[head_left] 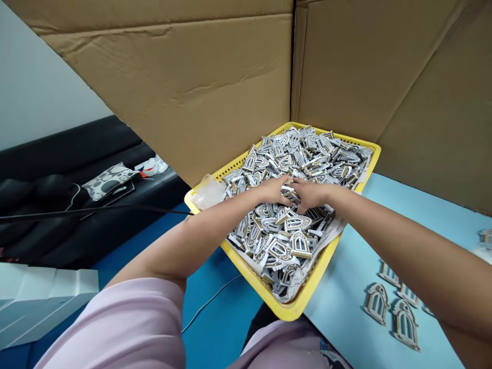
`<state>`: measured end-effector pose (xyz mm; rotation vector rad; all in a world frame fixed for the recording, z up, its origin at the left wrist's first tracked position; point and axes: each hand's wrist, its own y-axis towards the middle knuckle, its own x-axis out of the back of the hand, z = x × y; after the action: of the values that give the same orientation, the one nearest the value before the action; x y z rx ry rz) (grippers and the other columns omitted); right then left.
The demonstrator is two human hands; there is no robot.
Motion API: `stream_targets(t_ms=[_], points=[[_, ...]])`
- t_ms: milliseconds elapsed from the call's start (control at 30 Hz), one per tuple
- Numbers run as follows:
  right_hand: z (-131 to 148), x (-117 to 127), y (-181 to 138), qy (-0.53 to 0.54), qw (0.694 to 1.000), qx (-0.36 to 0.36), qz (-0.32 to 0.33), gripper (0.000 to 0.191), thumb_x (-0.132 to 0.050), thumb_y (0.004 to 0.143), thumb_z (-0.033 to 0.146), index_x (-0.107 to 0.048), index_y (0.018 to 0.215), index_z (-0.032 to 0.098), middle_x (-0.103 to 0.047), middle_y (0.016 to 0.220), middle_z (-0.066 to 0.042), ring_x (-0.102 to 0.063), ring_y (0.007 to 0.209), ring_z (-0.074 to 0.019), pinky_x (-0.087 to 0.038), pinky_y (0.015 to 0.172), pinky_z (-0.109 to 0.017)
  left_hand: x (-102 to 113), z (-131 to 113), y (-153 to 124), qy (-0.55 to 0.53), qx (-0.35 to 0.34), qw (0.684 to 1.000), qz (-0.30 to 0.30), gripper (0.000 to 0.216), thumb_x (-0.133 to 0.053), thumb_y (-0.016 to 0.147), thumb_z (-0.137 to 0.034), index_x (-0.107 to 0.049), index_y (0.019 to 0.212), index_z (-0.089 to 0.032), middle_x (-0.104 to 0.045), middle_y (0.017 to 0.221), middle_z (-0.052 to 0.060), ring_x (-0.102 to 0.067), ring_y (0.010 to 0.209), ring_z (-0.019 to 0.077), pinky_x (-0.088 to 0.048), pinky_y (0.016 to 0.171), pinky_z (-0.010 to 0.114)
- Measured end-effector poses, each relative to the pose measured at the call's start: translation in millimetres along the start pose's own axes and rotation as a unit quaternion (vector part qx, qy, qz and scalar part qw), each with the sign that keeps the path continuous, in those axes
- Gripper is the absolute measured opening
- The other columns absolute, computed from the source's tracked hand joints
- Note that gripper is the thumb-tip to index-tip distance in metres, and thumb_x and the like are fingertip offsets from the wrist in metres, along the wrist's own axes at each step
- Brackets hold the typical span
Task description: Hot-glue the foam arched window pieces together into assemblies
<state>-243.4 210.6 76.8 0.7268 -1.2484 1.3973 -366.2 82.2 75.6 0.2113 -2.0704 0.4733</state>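
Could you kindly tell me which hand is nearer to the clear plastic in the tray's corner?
Left. The left hand is in the pile of cutouts, some way from the clear plastic; the right hand lies beyond it, farther away.

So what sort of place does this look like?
Probably a small craft workshop or packing room. A yellow plastic tray is heaped with arched window-shaped cutouts, more lie in a row on a pale blue worktop, and large cardboard sheets stand behind.
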Motion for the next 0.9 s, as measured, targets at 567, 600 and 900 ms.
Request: stream_targets(t_ms=[567, 600, 900], points=[[9, 30, -6, 0.485, 0.848, -0.041, -0.209, 0.041, -0.06, 0.098, 0.038, -0.052, 0.132, 0.018, -0.062, 0.106, -0.006, -0.061, 0.078, -0.0135, -0.055, 0.064, -0.028, 39, -76, 16, -0.453, 0.085, 0.884, -0.082, 0.08, -0.055, 0.073, -0.009, -0.026, 0.144, -0.031, -0.063, 0.084, 0.0, -0.063, 0.066, 0.0162, -0.056, 0.066, 0.033], [11, 39, -9, 0.508, 0.832, -0.038, -0.221, 0.042, -0.06, 0.097, 0.037, -0.05, 0.133, 0.018, -0.061, 0.103, -0.005, -0.059, 0.074, -0.0123, -0.053, 0.06, -0.026, 46, -83, 17, -0.466, 0.078, 0.877, -0.088, 0.082, -0.054, 0.072, -0.007, -0.025, 0.145, -0.032, -0.063, 0.087, 0.0, -0.062, 0.067, 0.016, -0.056, 0.067, 0.033], [10, 85, -34, 0.611, 0.74, -0.036, -0.278, 0.065, -0.072, 0.069, 0.015, -0.043, 0.125, 0.028, -0.055, 0.085, 0.002, -0.052, 0.064, -0.013, -0.045, 0.054, -0.027, 83, -129, 22, -0.487, 0.055, 0.866, -0.097, 0.072, -0.057, 0.066, -0.003, -0.041, 0.131, -0.032, -0.058, 0.087, 0.001, -0.061, 0.069, 0.0184, -0.055, 0.069, 0.041]])
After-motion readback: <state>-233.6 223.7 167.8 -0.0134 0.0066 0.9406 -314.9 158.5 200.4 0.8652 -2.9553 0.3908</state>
